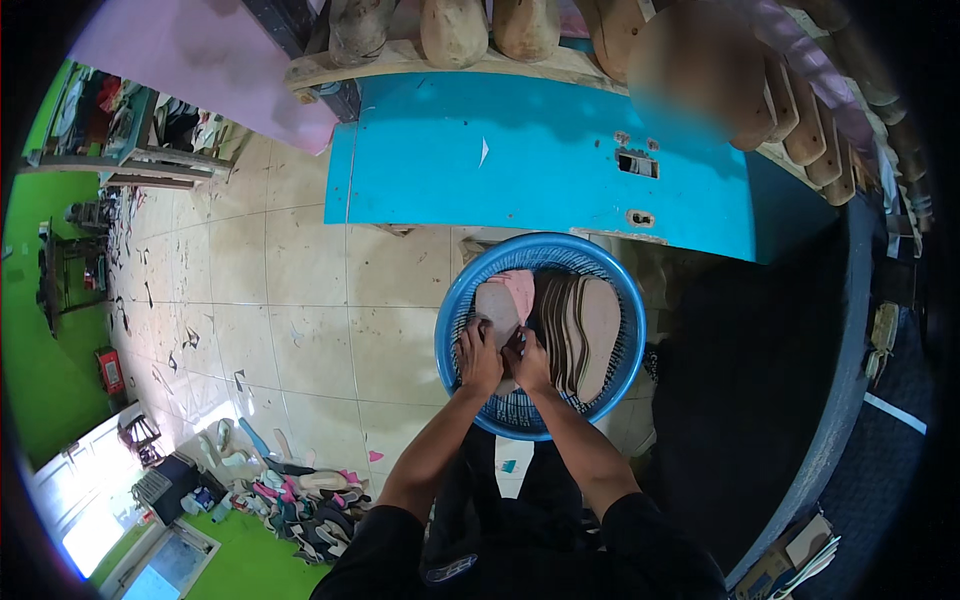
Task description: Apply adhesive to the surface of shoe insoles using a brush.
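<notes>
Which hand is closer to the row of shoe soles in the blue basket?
The right. The right hand is just beside the left edge of the row of shoe soles; the left hand is farther left, at the pale piece.

Soles (601, 325) in basket (640, 340), board (430, 150) beyond

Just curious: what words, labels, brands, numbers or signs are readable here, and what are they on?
None that I can read.
Light emblem on dark clothing: too small.
Cardboard box: any marks too small.
Red object by green wall: too blurred.
Blue basket, foot-shaped pieces: no lettering visible.
</notes>
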{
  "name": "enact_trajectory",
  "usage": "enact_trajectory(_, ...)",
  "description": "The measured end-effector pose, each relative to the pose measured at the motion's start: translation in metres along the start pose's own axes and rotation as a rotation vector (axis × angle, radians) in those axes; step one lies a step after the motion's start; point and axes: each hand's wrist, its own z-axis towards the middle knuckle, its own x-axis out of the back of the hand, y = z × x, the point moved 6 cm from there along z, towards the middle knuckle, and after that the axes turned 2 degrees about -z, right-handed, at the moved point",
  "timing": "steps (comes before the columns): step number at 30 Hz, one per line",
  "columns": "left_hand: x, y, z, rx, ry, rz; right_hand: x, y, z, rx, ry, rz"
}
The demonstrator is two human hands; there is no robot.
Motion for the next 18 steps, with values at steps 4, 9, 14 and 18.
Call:
enact_trajectory(4,-0.009,-0.006,-0.007,-0.058,-0.028,0.097,-0.007,0.008,-0.003,-0.190,-0.085,-0.022)
enact_trajectory(9,-0.014,-0.004,-0.007,-0.044,-0.107,0.125,-0.002,0.004,-0.008,-0.214,-0.083,-0.034)
enact_trajectory(14,-0.014,-0.001,0.007,-0.086,-0.120,0.264,-0.005,-0.017,-0.019,0.000,-0.176,-0.245)
enact_trajectory(18,-0.008,0.008,0.020,-0.143,-0.156,0.344,-0.005,-0.019,-0.032,0.014,-0.282,-0.307)
